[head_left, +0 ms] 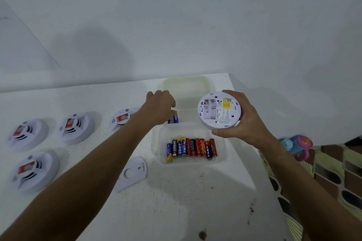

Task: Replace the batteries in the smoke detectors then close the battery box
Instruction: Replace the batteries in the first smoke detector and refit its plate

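Dim, cool, flat light w/ bluish cast; no glare. Soft shadows of arms on wall (94, 49) and table (176, 201). Wide-angle bending at edges; detectors at left (27, 133) motion-blurred.

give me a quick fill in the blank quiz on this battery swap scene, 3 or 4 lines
1. The right hand holds a smoke detector whose battery bay is ____.
2. The left hand pinches ____ blue batteries.
3. The row of batteries lies in a clear ____.
4. The loose cover plate lies on the ____.

Missing words: empty; two; box; table
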